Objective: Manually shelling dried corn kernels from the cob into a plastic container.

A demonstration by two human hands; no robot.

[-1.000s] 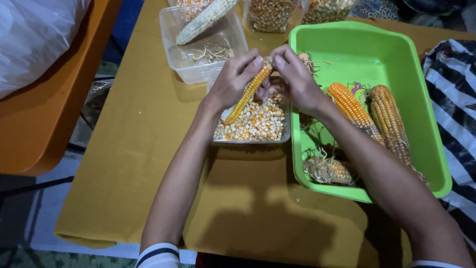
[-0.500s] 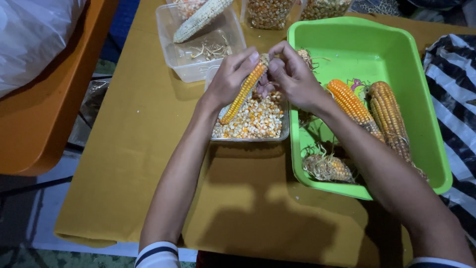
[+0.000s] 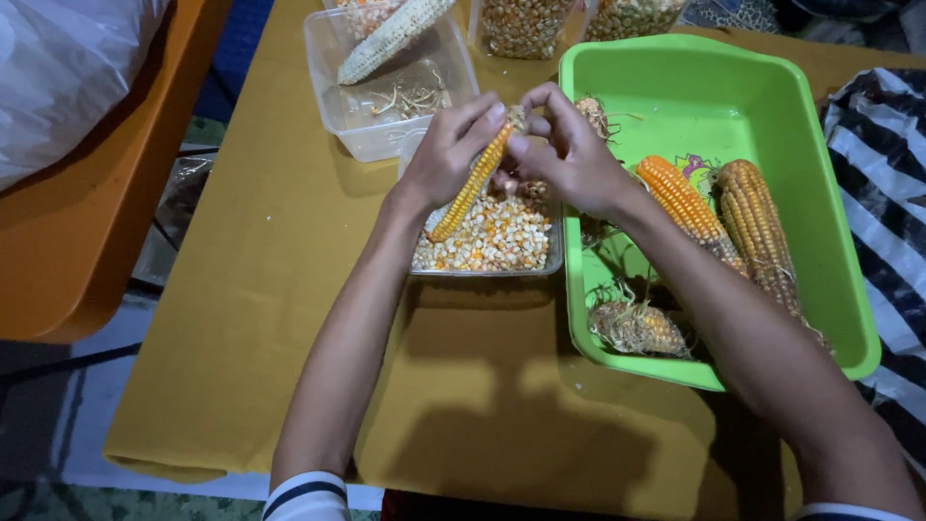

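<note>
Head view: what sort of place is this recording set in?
Probably a home table used for shelling corn: a yellow cloth covers it, a green tub holds whole cobs, and a clear tray holds loose kernels.

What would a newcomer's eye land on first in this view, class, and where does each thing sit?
First, the two hands at centre: the left hand and right hand grip a yellow corn cob over a clear tub of loose kernels. Next, the bright green tray on the right, holding orange cobs.
</note>
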